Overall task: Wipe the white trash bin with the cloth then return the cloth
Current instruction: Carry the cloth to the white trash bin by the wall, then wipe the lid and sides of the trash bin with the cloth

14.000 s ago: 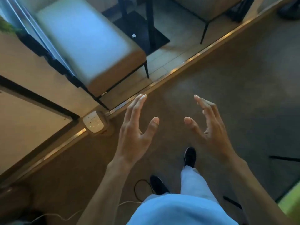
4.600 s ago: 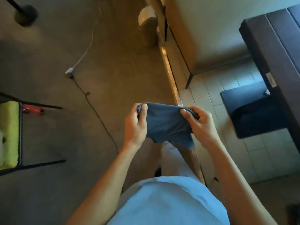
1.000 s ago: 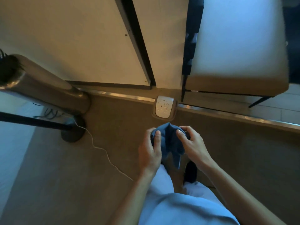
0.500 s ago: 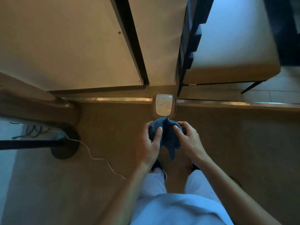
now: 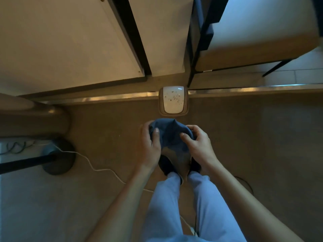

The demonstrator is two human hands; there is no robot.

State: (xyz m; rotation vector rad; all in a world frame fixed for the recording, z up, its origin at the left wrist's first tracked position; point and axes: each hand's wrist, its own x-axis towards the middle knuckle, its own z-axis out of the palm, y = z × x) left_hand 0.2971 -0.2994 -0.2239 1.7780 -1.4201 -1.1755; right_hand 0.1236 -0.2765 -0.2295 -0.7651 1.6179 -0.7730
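The white trash bin point(image 5: 173, 100) stands on the floor straight ahead of me, against the metal floor strip; small dark specks dot its lid. I hold a bunched blue cloth point(image 5: 170, 135) just short of the bin, above my feet. My left hand point(image 5: 151, 145) grips the cloth's left side with the thumb on top. My right hand point(image 5: 199, 144) grips its right side, fingers curled over the edge. The cloth is apart from the bin.
A cabinet front with a dark vertical gap point(image 5: 136, 37) rises behind the bin. A padded bench point(image 5: 262, 35) on thin black legs stands at the upper right. A lamp base point(image 5: 59, 156) with a white cord point(image 5: 97, 169) sits to the left.
I have stepped closer to the bin, which now looks larger and nearer. Both hands still hold the cloth and have bunched it tighter, with less of it hanging down.
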